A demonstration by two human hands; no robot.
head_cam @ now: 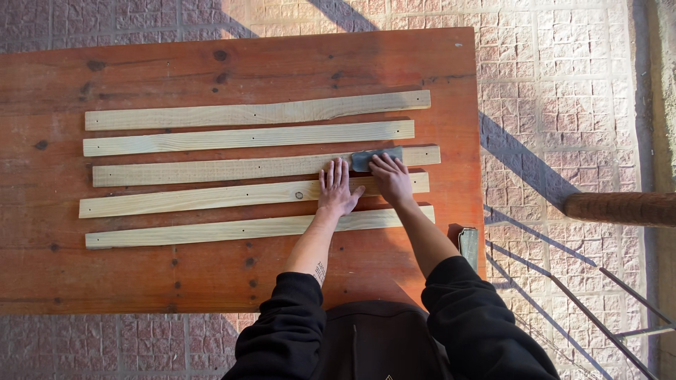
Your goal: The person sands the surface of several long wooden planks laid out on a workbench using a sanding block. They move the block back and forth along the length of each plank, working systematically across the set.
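The right hand (391,178) presses a grey sanding pad (376,157) with curled fingers on the middle slat (211,170); the left hand (336,190) lies flat, holding nothing (most slats look unsanded).

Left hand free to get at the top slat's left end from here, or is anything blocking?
Probably yes. The left hand lies flat on the middle slats, holding nothing. The top slat lies bare on the table, nothing across it, though the left end looks a long stretch.
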